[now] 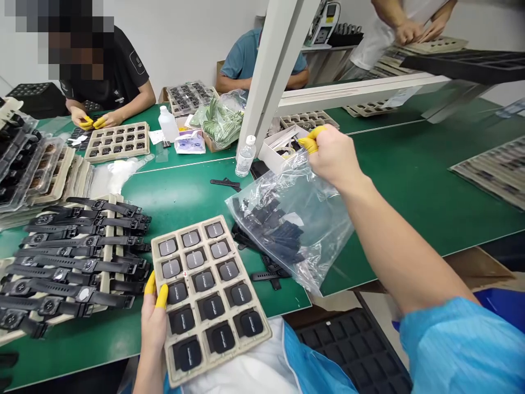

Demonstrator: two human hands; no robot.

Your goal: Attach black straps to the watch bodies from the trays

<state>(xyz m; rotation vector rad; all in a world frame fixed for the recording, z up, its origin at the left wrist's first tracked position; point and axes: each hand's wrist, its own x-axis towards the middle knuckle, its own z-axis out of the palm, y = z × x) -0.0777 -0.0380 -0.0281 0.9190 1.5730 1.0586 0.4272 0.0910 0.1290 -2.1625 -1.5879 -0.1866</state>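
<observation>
My left hand, with yellow finger cots on two fingertips, grips the left edge of a beige tray. Square dark watch bodies sit in the tray's compartments, and the tray leans over the table's front edge. My right hand, also in yellow finger cots, is closed on the top of a clear plastic bag. Black watch straps show through the bag. Loose black straps lie on the green table beneath and beside it.
Watches with straps lie in rows on a tray at left, near stacked trays. A water bottle, a white box and a white post stand beyond the bag. Co-workers sit across the table; one handles small parts.
</observation>
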